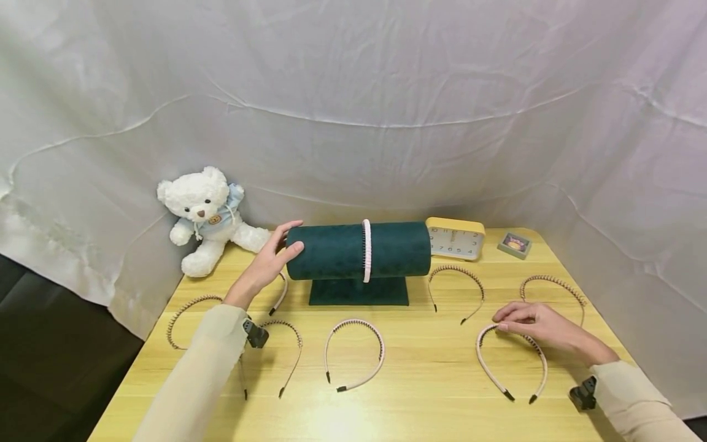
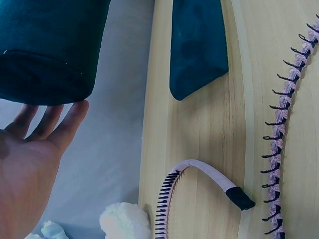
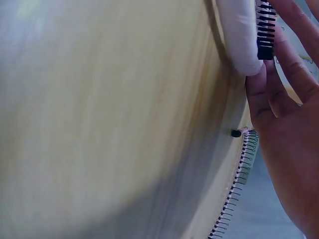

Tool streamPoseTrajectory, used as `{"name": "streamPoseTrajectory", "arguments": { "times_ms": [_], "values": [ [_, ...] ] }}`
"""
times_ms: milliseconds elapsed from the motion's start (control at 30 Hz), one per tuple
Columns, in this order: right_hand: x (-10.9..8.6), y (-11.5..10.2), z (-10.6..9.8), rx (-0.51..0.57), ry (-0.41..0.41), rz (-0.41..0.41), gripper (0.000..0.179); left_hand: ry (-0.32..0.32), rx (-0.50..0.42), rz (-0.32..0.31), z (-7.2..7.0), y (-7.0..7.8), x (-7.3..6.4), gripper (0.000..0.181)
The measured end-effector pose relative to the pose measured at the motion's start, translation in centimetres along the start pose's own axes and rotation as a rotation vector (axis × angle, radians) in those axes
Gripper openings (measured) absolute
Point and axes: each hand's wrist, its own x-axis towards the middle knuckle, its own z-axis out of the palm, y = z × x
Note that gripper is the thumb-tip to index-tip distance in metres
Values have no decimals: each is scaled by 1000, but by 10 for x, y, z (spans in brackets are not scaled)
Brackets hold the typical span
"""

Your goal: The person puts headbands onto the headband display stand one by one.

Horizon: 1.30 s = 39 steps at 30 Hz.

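Observation:
My left hand (image 1: 270, 258) rests against the left end of a dark green velvet roll stand (image 1: 326, 252), thumb in front and fingers along the top. In the left wrist view the extended fingers (image 2: 62, 124) touch the roll's end. A pale pink headband with a black inner comb (image 1: 367, 252) sits around the roll near its middle. At the right front of the table, my right hand (image 1: 538, 322) pinches the top of another pale pink headband (image 1: 486, 362), whose black tips point toward me. The right wrist view shows that headband (image 3: 239, 35) at the fingertips.
One headband (image 1: 382, 344) lies before the stand. Twisted-looking headbands lie left (image 1: 175, 319) and right (image 1: 552, 279); one (image 1: 480, 285) is by the yellow clock (image 1: 455, 239). A white teddy bear (image 1: 193, 196) sits back left, a small framed box (image 1: 515, 245) back right.

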Motion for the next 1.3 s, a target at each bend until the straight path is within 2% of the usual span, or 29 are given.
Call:
{"name": "streamPoseTrajectory", "arguments": {
  "times_ms": [867,1033,1300],
  "values": [
    [5,-4,-4,29,-2,-95,19,-3,-7,-3,0,3,-2,62],
    [6,-3,-4,42,-41,-104,21,-3,-10,-7,0,4,-2,61],
    [8,-3,-12,56,-160,-130,23,-3,-6,-10,0,4,-2,59]
  ]
}}
